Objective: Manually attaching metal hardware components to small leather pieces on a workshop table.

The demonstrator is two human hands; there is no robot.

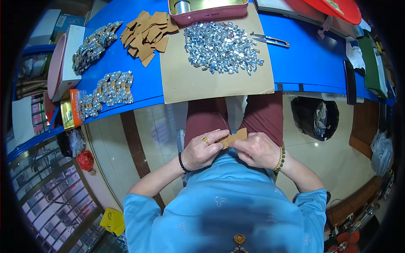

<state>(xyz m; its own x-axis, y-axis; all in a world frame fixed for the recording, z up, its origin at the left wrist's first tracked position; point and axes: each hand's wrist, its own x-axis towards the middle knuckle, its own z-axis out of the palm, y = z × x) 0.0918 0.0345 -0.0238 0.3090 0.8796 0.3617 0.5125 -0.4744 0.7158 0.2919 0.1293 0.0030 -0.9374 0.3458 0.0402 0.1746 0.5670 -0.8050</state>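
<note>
Left hand (204,151) pinches a small brown piece (237,136), thumb and fingers together on it; right hand (254,149) is curled, fingers closed at its other side, exact grip hidden. Piece is on the near side of the beige board (181,90), over the lap (263,116). Fine thread (222,117) arcs up by the left fingers, so probably a stitching step; can't make out a needle. Next move seems to call for a steady left pinch, thread kept clear. On the board: silvery stones (223,46). Its left edge: brown offcuts (147,33); beyond, stone-covered strips (114,88). Across its right edge: snips (274,41). Far end: pink tin (211,14).
</note>
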